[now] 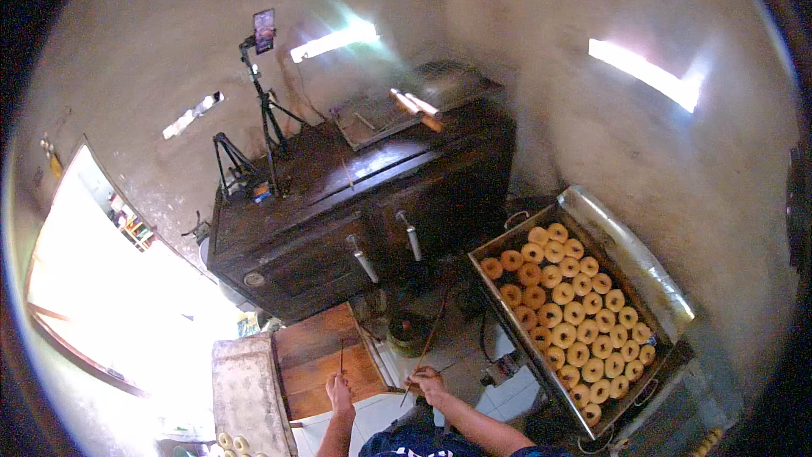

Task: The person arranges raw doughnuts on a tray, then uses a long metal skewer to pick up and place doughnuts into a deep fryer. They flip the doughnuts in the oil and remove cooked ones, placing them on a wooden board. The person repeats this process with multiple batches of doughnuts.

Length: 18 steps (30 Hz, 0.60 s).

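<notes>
My left hand (340, 388) grips a thin dark stick (342, 355) that points away from me, over the edge of a brown wooden table (311, 343). A second, longer stick (438, 320) is held in my right hand (426, 382), its two ends sticking out on either side of the fist. To the right of my hands stands a large rectangular metal frying pan (521, 333) with side handles. Many ring doughnuts (574, 322) float in it in rows, most pale golden and some at the left browner.
Raw dough rings (240, 443) lie on a pale, flour-stained board (244, 371) at lower left. A green bucket (409, 346) stands on the floor. Behind is a dark wooden cabinet (304, 266), bearing a tripod (265, 114) with a phone (264, 30) and rolling pins (415, 105).
</notes>
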Available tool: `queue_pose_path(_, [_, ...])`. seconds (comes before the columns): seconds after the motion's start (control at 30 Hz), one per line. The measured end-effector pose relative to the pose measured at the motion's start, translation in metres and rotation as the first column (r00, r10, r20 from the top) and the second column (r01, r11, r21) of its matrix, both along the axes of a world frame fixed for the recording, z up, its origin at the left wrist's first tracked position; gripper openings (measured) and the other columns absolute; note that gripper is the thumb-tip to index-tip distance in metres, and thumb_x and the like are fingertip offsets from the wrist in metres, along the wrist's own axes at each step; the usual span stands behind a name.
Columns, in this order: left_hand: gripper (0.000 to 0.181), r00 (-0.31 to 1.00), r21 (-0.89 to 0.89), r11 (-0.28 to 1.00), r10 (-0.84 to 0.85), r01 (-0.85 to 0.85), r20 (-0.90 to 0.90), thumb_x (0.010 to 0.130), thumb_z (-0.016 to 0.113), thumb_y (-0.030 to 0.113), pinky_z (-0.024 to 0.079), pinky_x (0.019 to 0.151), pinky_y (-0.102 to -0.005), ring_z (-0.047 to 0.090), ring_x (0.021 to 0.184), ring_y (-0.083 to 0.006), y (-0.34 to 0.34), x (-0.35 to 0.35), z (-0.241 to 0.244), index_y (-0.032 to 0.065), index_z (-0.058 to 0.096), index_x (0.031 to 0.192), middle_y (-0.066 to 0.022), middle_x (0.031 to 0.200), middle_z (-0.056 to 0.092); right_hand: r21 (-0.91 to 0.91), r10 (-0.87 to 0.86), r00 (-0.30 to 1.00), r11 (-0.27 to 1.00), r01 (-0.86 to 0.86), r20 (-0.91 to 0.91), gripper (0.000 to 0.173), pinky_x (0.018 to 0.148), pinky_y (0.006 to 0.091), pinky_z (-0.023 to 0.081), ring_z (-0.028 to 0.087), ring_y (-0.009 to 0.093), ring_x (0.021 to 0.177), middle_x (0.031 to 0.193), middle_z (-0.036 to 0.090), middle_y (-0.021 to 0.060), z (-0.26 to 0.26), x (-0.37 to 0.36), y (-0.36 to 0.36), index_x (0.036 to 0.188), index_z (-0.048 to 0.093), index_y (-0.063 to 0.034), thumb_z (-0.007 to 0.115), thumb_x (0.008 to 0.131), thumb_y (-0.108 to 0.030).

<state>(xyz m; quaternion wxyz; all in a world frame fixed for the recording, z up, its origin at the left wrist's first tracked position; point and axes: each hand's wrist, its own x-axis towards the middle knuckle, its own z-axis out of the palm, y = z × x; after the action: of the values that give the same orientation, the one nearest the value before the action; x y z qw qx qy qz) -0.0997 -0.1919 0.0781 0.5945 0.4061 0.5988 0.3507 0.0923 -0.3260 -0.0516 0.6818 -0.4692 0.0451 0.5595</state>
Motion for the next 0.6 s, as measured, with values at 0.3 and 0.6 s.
queue_pose_path(0.3, [0.017,0.994,0.060,0.995,-0.069,0.075,-0.087,0.105,0.054,0.019,0.046,0.047,-0.0363,0.057,0.057,-0.0166,0.063,-0.073,-0.024,0.0097,0.068,0.106,-0.0030,0.080,0.064,-0.211,0.099,0.994,0.972,-0.108,-0.049,0.017,0.063,0.0443,0.064,0.073,0.027,0.072,0.090,0.073,0.0179,-0.156,-0.111,0.118,0.111,0.058,-0.0074,0.067,0.097,-0.004])
queue_pose_path(0.6, [0.020,0.948,0.021,0.966,-0.247,0.256,-0.200,0.106,0.053,0.022,0.049,0.054,-0.0369,0.059,0.063,-0.0188,0.166,-0.109,-0.022,0.0078,0.068,0.108,-0.0047,0.082,0.066,-0.439,0.410,0.912,0.819,-0.370,-0.004,0.016,0.063,0.0427,0.063,0.073,0.027,0.070,0.090,0.073,0.0181,-0.105,-0.116,0.192,0.112,0.060,-0.0061,0.067,0.097,-0.005])
